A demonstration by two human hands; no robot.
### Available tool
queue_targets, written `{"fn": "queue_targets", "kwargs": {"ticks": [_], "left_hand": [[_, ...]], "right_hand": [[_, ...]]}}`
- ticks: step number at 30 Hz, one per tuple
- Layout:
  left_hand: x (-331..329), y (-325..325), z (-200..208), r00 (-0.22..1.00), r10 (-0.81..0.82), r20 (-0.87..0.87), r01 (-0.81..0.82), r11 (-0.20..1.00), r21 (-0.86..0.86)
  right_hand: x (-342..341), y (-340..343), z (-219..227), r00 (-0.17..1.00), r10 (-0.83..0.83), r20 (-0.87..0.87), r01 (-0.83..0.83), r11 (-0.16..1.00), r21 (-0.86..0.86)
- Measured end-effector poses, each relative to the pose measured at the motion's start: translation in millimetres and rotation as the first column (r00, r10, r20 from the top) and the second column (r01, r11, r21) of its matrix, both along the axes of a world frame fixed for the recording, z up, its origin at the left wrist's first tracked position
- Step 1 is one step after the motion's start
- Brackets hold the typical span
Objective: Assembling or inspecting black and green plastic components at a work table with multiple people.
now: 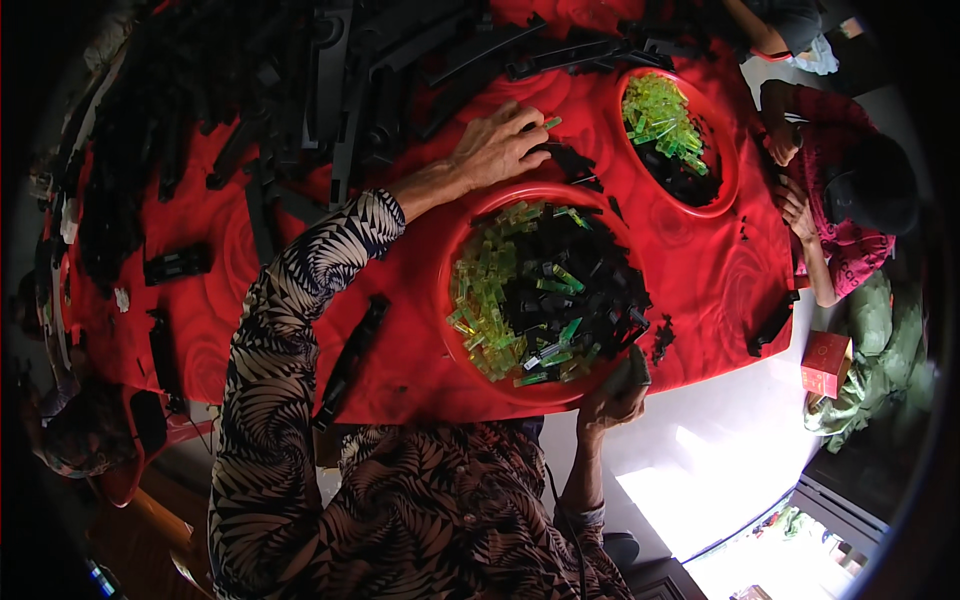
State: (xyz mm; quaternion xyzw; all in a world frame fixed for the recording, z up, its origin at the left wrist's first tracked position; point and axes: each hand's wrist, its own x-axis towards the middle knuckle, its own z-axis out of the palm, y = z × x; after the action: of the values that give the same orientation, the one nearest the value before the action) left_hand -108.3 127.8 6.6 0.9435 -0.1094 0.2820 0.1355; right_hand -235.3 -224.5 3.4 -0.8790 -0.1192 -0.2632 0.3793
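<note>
My left hand [503, 146] reaches over the far side of a red basin [447, 340], its fingers pinched at a small translucent green plastic piece [552, 123]. In the basin, yellow-green clear pieces [483, 268] lie to the left and black plastic parts [590, 262] to the right, with several green ones scattered on top. My right hand [613, 402] is at the basin's near right edge, fingers curled around something dark that I cannot make out. Small black parts [574, 166] lie on the cloth beside my left hand.
Long black plastic housings [325, 90] pile up across the far left of the red tablecloth [390, 275]. A second red basin [733, 185] of green and black pieces stands at the far right. A co-worker in a dark pink top [850, 130] sits there, hands at the table edge.
</note>
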Motion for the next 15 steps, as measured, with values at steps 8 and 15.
{"fn": "queue_targets", "kwargs": {"ticks": [8, 15], "left_hand": [[4, -6, -5, 0.998, -0.056, 0.033, 0.058, 0.995, -0.082], [4, 9, 9, 0.998, 0.025, -0.056, -0.053, 0.811, -0.582]], "right_hand": [[-3, -3, 1, 0.999, -0.025, -0.034, 0.026, 1.0, 0.007], [1, 1, 0, 0.999, 0.043, -0.003, -0.042, 0.998, 0.047]]}}
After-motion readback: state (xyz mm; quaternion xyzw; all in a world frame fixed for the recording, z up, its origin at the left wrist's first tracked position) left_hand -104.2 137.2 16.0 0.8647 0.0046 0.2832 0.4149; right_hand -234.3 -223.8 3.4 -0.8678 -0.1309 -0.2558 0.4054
